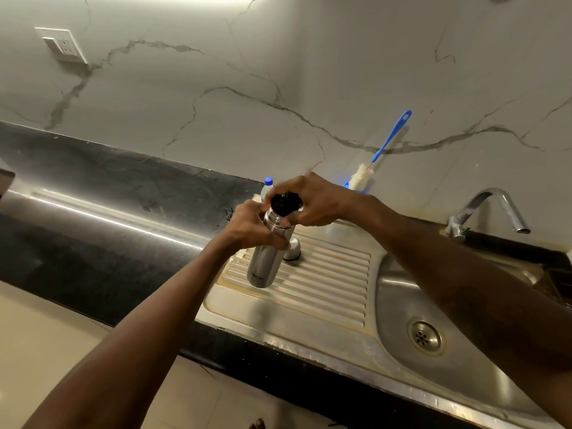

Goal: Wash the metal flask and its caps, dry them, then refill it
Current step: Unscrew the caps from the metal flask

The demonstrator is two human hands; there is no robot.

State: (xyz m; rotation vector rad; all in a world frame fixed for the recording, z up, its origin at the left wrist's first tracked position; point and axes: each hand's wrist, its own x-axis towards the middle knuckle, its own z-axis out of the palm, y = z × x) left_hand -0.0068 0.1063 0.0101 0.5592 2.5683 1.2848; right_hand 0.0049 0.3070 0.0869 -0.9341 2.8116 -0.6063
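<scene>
A steel flask [265, 264] stands tilted on the ribbed drainboard [328, 283] of the sink. My left hand [252, 226] grips its upper body near the neck. My right hand [312, 201] holds the black inner cap [286, 204] at the flask's mouth. Just behind the flask, the steel outer cap [292, 250] rests on the drainboard with its white rim down. Whether the black cap is screwed in or loose is hidden by my fingers.
A blue-handled bottle brush [376, 157] leans against the marble wall in a holder. A small plastic water bottle [267, 184] stands behind my hands. The sink basin [402, 292] with its drain lies to the right, under the tap [492, 212]. Black countertop [108, 212] stretches left.
</scene>
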